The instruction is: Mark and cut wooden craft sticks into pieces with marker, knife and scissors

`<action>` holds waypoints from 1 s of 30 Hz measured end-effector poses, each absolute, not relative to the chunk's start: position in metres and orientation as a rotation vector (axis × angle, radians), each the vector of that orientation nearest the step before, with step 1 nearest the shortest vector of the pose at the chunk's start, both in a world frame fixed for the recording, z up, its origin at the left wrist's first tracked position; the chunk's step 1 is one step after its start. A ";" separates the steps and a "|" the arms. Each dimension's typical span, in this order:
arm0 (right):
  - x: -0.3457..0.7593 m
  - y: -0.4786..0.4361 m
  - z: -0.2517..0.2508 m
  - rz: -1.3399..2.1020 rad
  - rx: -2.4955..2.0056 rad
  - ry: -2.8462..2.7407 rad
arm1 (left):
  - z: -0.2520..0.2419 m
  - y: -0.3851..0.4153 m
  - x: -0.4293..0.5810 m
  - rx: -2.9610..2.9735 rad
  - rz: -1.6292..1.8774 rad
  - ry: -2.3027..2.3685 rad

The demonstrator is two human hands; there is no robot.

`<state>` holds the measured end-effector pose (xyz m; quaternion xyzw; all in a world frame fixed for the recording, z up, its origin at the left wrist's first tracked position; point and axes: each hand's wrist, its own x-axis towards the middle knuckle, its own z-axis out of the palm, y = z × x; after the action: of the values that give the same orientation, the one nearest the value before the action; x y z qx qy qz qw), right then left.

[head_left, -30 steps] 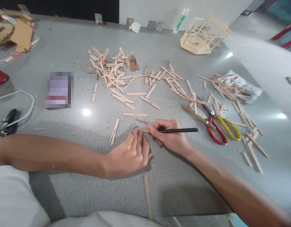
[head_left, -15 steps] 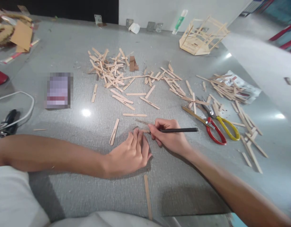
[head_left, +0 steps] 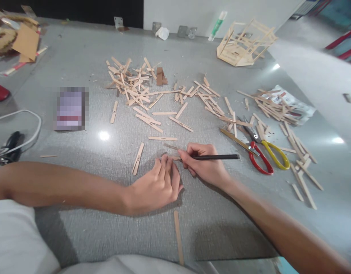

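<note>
My right hand (head_left: 204, 161) grips a slim black pen (head_left: 217, 156), its tip end down by a short stretch of wooden craft stick (head_left: 174, 157). With its fingers bent together, my left hand (head_left: 158, 182) presses that stick against the table; most of the stick is hidden under the fingers. A thin wooden piece (head_left: 170, 146) lies just beyond the fingertips. Around them rest a craft stick with a dark mark (head_left: 138, 159) on the left and another marked stick (head_left: 162, 138) behind. One plain stick (head_left: 178, 238) lies close to my body.
Loose craft sticks (head_left: 132, 82) are heaped at the back. Red-and-yellow-handled scissors (head_left: 255, 142) and a yellow-brown cutter (head_left: 235, 140) lie to the right, near more sticks (head_left: 275, 104). A hexagonal stick frame (head_left: 235, 57) stands back right. A blurred rectangular item (head_left: 69, 108) and white cable (head_left: 35, 118) are left.
</note>
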<state>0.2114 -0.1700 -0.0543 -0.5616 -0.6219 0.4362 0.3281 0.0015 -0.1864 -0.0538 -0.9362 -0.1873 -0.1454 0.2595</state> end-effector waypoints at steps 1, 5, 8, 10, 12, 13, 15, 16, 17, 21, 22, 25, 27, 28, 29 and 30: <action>0.211 -0.170 -0.055 1.142 -1.471 -1.629 | -0.054 -0.187 0.001 -2.541 -0.392 -0.507; 0.211 -0.170 -0.054 1.113 -1.478 -1.656 | -0.055 -0.187 0.002 -2.549 -0.390 -0.506; 0.211 -0.170 -0.052 1.092 -1.479 -1.689 | -0.055 -0.187 0.002 -2.550 -0.384 -0.512; 0.211 -0.170 -0.051 1.098 -1.480 -1.700 | -0.054 -0.187 0.002 -2.557 -0.364 -0.512; 0.210 -0.170 -0.050 1.097 -1.483 -1.707 | -0.054 -0.187 0.001 -2.562 -0.347 -0.507; 0.210 -0.170 -0.049 1.092 -1.483 -1.710 | -0.054 -0.187 0.001 -2.561 -0.347 -0.505; 0.210 -0.170 -0.049 1.078 -1.483 -1.715 | -0.054 -0.187 0.001 -2.557 -0.354 -0.505; 0.210 -0.170 -0.049 1.073 -1.483 -1.718 | -0.054 -0.187 0.001 -2.553 -0.357 -0.504; 0.210 -0.170 -0.049 1.070 -1.484 -1.723 | -0.054 -0.187 0.001 -2.549 -0.357 -0.507; 0.210 -0.170 -0.048 1.055 -1.506 -1.735 | -0.055 -0.187 0.001 -2.545 -0.363 -0.514; 0.210 -0.171 -0.048 1.051 -1.509 -1.738 | -0.055 -0.187 0.001 -2.548 -0.365 -0.512; 0.209 -0.171 -0.047 1.052 -1.506 -1.739 | -0.055 -0.187 0.001 -2.555 -0.378 -0.508; 0.209 -0.171 -0.048 1.063 -1.505 -1.733 | -0.056 -0.187 0.001 -2.557 -0.381 -0.510; 0.210 -0.171 -0.048 1.072 -1.502 -1.723 | -0.056 -0.187 0.001 -2.556 -0.380 -0.509; 0.210 -0.170 -0.049 1.088 -1.498 -1.704 | -0.056 -0.187 0.001 -2.555 -0.377 -0.512; 0.210 -0.170 -0.050 1.112 -1.494 -1.675 | -0.056 -0.187 0.001 -2.553 -0.372 -0.513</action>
<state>0.2103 -0.1703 -0.0495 -0.5664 -0.6351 0.4218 0.3129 0.0012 -0.1869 -0.0559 -0.9390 -0.1888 -0.1369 0.2529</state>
